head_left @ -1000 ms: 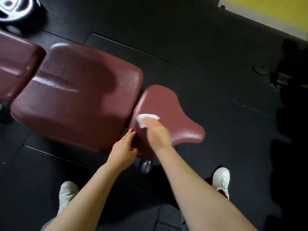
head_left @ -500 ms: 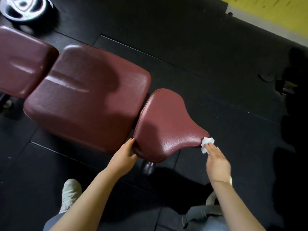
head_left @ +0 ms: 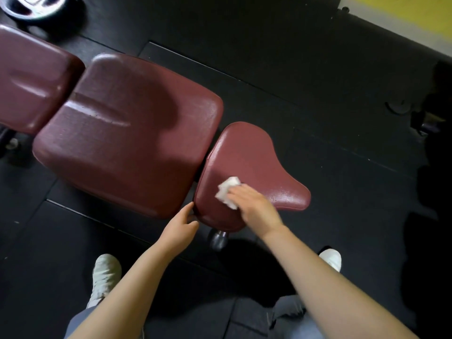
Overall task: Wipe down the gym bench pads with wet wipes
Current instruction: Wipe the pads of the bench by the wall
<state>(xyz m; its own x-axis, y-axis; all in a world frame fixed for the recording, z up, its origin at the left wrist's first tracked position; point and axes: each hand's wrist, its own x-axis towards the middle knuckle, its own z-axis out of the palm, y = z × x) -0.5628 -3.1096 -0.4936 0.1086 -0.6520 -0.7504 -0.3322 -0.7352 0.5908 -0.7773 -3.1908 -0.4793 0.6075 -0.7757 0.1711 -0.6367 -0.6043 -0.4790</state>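
Fingers (head_left: 238, 192) of the right hand (head_left: 254, 209) lie fairly straight and flat, pressing a crumpled white wet wipe (head_left: 227, 192) onto the small seat pad (head_left: 252, 157), toward its near left part; motion blur keeps me from seeing whether the thumb tucks under the wipe. Left hand (head_left: 179, 231) curls its thumb and fingers around the near left edge of that same pad, at the gap beside the large middle pad (head_left: 127, 133), apparently to steady it. The wipe looks soft, limp and light, likely to bunch or slide on the glossy vinyl, so flat pressure from the fingertips probably suits it better than a pinch. The pads look firm and smooth, with a wet-looking sheen near the seat's right tip. A third pad (head_left: 31, 81) sits at far left, a weight plate (head_left: 31, 6) beyond it on the black floor (head_left: 318, 69).
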